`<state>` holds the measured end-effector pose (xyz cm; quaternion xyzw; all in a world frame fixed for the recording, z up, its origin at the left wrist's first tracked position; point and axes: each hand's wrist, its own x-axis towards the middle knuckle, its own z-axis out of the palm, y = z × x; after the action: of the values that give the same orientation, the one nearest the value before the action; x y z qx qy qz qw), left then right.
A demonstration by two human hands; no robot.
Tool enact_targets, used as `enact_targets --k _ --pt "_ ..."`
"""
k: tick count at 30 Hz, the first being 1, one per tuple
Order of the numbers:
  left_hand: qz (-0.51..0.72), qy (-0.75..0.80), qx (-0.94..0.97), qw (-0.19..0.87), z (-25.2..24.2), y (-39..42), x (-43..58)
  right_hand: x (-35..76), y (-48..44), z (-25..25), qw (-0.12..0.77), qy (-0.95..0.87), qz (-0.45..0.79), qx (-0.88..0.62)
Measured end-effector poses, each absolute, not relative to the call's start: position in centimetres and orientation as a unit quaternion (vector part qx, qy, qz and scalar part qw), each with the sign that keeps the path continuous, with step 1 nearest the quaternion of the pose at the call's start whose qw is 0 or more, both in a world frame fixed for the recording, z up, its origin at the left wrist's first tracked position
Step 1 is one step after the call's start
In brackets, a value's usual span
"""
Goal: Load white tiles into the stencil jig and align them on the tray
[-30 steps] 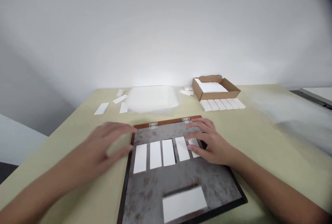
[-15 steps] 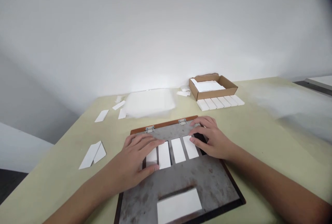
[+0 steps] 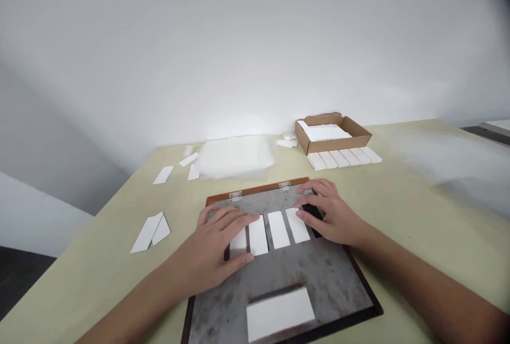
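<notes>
In front of me lies a grey metal plate (image 3: 295, 267) with rectangular slots, hinged to a brown board (image 3: 258, 189). White rectangular pieces sit in a row of its slots. My left hand (image 3: 221, 243) rests over the left end of the row, fingers spread. Its index finger and thumb touch the top and bottom of a white piece (image 3: 258, 238), and the leftmost piece is partly covered. My right hand (image 3: 330, 211) is also open, its fingertips at the upper end of the rightmost visible piece (image 3: 298, 227). A dark slot shows under that hand.
A larger white piece (image 3: 280, 315) lies near the plate's front edge. Loose white pieces (image 3: 145, 233) are on the left of the table. Behind are a blurred white stack (image 3: 236, 155), a cardboard box (image 3: 338, 145) holding white sheets, and a row of white pieces (image 3: 345, 158).
The view has shifted slightly, so everything appears a little further right. Both hands stay in nearly the same place on the plate.
</notes>
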<state>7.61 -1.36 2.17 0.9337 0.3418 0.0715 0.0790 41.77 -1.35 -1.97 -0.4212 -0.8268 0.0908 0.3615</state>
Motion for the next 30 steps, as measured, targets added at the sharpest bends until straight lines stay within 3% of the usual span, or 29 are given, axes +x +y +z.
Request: enact_targets --k 30 --pt "0.093 0.346 0.929 0.092 2.28 -1.42 8.22 41.90 -1.38 -1.93 0.341 -0.833 0.086 -0.426"
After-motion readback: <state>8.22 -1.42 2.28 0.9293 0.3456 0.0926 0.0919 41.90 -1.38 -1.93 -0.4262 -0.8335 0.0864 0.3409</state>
